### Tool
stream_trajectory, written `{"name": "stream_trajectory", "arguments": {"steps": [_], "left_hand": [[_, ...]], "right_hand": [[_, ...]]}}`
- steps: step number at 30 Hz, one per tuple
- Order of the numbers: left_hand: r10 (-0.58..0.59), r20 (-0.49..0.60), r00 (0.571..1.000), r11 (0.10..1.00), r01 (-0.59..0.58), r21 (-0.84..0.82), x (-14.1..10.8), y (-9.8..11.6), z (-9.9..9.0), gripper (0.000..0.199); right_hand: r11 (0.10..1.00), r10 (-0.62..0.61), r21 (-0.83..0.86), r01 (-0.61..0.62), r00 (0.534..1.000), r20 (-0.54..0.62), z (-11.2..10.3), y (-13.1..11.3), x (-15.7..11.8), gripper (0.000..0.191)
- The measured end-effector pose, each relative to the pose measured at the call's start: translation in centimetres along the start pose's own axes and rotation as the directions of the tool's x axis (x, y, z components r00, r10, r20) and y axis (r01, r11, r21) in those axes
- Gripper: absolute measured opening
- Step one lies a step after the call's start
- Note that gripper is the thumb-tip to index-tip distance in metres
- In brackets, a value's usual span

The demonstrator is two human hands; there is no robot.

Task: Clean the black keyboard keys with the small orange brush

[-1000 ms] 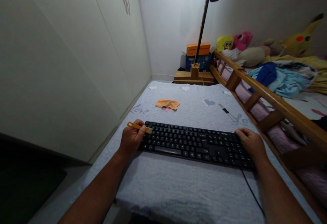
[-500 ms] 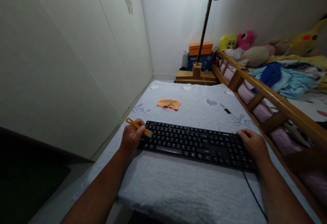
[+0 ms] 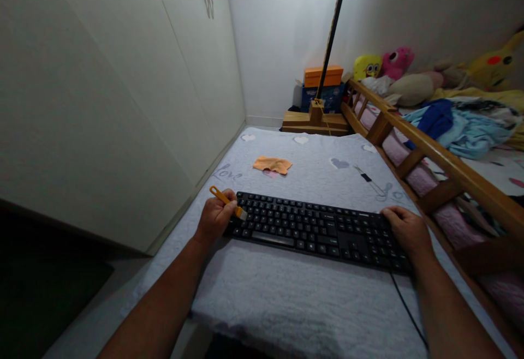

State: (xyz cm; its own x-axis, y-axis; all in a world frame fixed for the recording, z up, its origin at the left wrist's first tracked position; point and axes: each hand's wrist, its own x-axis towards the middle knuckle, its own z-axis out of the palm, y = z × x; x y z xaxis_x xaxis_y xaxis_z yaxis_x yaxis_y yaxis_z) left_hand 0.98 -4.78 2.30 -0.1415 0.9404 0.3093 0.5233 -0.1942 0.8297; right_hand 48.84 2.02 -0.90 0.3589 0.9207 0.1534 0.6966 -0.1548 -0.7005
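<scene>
A black keyboard (image 3: pixel 295 225) lies on the cloth-covered table (image 3: pixel 286 299), its cable running down from the right part. My left hand (image 3: pixel 215 218) is closed around a yellow-handled brush (image 3: pixel 221 195) at the keyboard's left end; the pale bristles touch or hover just over the left keys. At the opposite end, my right hand (image 3: pixel 407 231) grips the keyboard's right edge, thumb on top. Beyond the keyboard lies an orange cloth (image 3: pixel 272 165). A thin wire-like tool with a black middle (image 3: pixel 365 177) rests on the table at the right.
White cabinet doors (image 3: pixel 164 75) stand along the left. A wooden bed rail (image 3: pixel 442 157) runs along the right, with clothes (image 3: pixel 470 130) and plush toys (image 3: pixel 397 63) behind it. At the far end are a wooden stand (image 3: pixel 315 121) with a black pole and an orange box (image 3: pixel 323 76).
My left hand and the brush have shifted slightly to the right over the left keys. My right hand keeps its hold on the keyboard. The whole view has moved a little.
</scene>
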Motion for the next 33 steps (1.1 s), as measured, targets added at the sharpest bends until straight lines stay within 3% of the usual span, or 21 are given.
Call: {"name": "stream_trajectory", "arguments": {"steps": [5,11,16,25,33], "left_hand": [[-0.005,-0.002,1.000,1.000,0.005,0.016,0.05,0.29,0.03,0.019],[0.100,-0.011,0.995,0.975,-0.095,0.202,0.04,0.59,-0.05,0.022],[0.134,-0.015,0.991,0.967,-0.127,0.222,-0.05,0.51,0.03,0.021],[0.169,-0.171,0.971,0.954,-0.117,0.277,-0.29,0.18,-0.17,0.018],[0.117,-0.014,0.993,0.979,-0.113,0.169,-0.37,0.42,-0.24,0.021]], "right_hand": [[1.000,-0.013,0.003,0.013,1.000,-0.021,0.02,0.18,0.13,0.034],[0.999,-0.054,0.007,0.054,0.998,-0.040,0.08,0.32,0.08,0.034],[0.999,-0.045,0.014,0.046,0.998,-0.040,0.18,0.46,0.08,0.033],[1.000,-0.009,0.017,0.009,0.999,-0.033,-0.01,-0.17,-0.07,0.033],[1.000,-0.005,0.006,0.005,1.000,-0.022,-0.08,0.11,-0.09,0.033]]}}
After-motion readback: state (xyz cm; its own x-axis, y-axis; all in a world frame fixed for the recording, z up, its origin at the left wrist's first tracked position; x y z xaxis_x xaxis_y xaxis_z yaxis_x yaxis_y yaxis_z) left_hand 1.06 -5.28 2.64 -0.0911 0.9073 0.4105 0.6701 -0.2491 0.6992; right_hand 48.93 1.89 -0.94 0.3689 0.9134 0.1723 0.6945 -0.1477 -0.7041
